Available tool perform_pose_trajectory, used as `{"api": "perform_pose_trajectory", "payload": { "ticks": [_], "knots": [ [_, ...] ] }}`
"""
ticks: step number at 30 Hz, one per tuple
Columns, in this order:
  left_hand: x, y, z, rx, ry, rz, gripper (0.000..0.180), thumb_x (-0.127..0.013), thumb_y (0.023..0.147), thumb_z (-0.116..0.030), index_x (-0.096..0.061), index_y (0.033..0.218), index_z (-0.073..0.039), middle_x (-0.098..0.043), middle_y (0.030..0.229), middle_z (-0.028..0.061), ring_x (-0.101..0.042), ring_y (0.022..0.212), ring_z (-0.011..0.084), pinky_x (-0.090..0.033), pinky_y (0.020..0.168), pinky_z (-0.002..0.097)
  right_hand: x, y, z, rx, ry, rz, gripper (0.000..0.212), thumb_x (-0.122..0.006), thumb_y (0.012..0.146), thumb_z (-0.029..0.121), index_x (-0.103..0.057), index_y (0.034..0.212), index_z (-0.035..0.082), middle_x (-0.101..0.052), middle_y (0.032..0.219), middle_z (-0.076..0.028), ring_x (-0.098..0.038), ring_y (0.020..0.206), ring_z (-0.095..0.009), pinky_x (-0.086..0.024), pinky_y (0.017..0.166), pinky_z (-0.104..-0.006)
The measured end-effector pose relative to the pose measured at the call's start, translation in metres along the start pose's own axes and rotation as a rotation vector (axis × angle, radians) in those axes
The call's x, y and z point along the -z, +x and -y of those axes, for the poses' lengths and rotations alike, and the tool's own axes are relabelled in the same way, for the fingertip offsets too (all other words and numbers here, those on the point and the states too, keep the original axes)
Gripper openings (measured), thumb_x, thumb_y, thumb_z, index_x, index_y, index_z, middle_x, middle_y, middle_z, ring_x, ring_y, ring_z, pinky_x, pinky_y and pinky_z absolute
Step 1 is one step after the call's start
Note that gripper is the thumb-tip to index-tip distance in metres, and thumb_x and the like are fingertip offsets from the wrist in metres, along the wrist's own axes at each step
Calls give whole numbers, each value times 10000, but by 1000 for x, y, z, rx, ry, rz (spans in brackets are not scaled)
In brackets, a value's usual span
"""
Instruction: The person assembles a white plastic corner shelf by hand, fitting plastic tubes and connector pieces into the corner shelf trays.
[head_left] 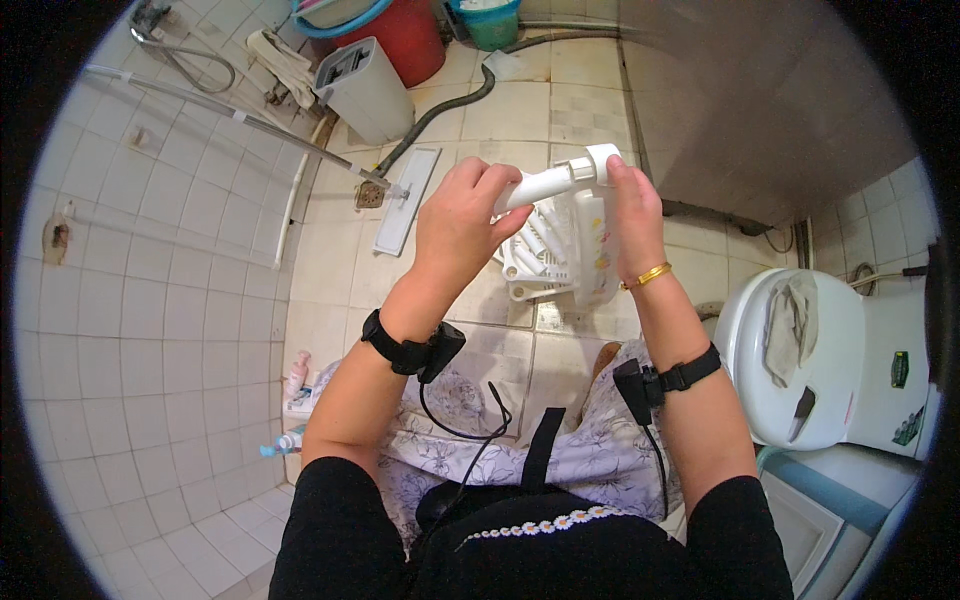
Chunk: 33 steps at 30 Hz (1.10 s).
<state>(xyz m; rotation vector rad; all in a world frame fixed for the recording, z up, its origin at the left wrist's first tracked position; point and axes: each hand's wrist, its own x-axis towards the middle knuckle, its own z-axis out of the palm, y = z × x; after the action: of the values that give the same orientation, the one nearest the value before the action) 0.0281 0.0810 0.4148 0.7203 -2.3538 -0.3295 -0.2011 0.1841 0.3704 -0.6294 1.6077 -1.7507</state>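
Left hand point(465, 205) grips a white tube point(538, 187), right hand point(635, 215) its end collar point(602, 165), over a white rack's point(527, 274) far edge; apparent joining demands straight alignment.

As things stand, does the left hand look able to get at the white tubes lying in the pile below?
Probably not right away: the left hand is gripping another white tube. Once freed, the way seems open, since the lower tubes lie uncovered.

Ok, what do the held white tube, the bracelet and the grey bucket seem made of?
White tube: probably plastic, smooth, judging by its even surface. Bracelet: gold-coloured, probably metal, polished; it gleams. Grey bucket: likely moulded plastic, satiny, with rounded corners and even colour.
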Motion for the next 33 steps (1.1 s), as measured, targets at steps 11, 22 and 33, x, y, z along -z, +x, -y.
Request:
{"api": "perform_pose_trajectory", "payload": {
  "ticks": [11,22,33],
  "knots": [
    [3,3,24,-84,-79,-143,384,-1005,902,-243,-779,1174,-92,-677,1016,96,-689,918,320,-572,788,458,-27,4,-2,24,10,-33,451,-682,1191,522,-746,1213,77,-701,1097,8,-612,991,-99,-533,890,-306],
    [-2,-3,33,-143,-98,-161,459,-1005,917,-279,-752,1229,-59,-747,1113,124,-705,1022,361,-578,861,476,-24,9,-8,26,141,144,363,-613,1209,397,-695,1421,114,-711,1263,-15,-637,1150,-144,-532,1045,-339],
    [-10,-11,33,23,-275,-94,411,-951,987,-339,-757,1203,-48,-763,1071,109,-734,977,331,-603,825,443,-29,-1,4,15,102,190,301,-607,1214,389,-662,1407,165,-681,1205,-6,-616,1079,-139,-535,966,-328]
  ]
}}
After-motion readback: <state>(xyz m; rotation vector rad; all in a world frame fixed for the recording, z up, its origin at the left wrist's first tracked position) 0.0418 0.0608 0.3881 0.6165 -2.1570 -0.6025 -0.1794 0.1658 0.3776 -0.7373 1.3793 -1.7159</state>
